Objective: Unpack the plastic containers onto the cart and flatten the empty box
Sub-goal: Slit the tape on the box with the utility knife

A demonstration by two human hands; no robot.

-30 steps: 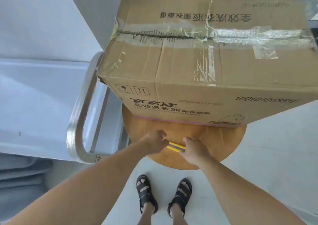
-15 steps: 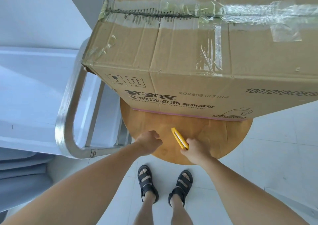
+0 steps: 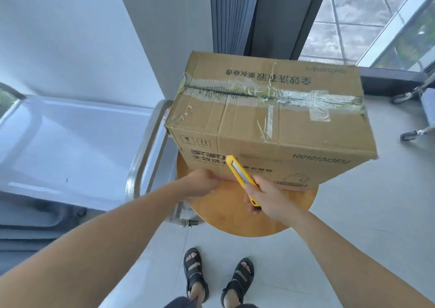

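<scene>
Just beyond the right grip (image 3: 267, 197), curled round a yellow cutter (image 3: 238, 174), sits the box (image 3: 270, 121).

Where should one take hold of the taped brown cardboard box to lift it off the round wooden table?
Probably under the bottom edges of its two short ends, coming from left and right. The brown cardboard box is wide, taped shut and shows no handle holes; its right end overhangs the round wooden table, which leaves room to reach beneath.
</scene>
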